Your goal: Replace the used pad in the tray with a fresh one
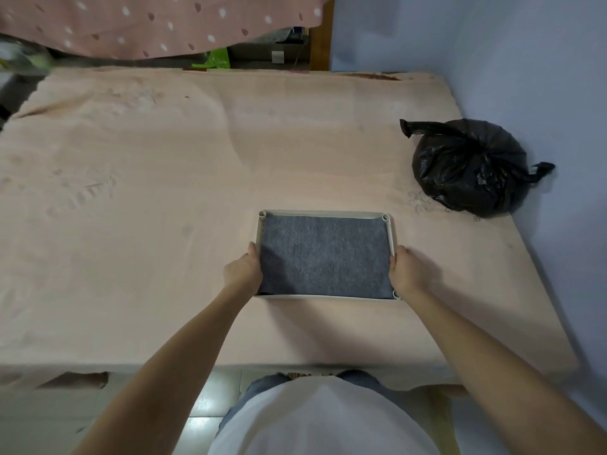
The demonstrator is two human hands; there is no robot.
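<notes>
A shallow white tray (pixel 323 213) lies on the pink bed surface, a little right of centre. A dark grey felt pad (pixel 323 256) fills its inside and lies flat. My left hand (pixel 243 270) grips the tray's left wall, with the thumb along the rim. My right hand (pixel 407 270) grips the right wall in the same way. Both forearms reach in from the bottom of the view. The fingers under the tray's sides are hidden.
A tied black rubbish bag (pixel 469 165) sits on the bed at the back right, near the blue wall (pixel 525 60). The pink bed cover (pixel 147 192) spreads wide to the left. A pink spotted cloth (pixel 147 24) hangs at the back.
</notes>
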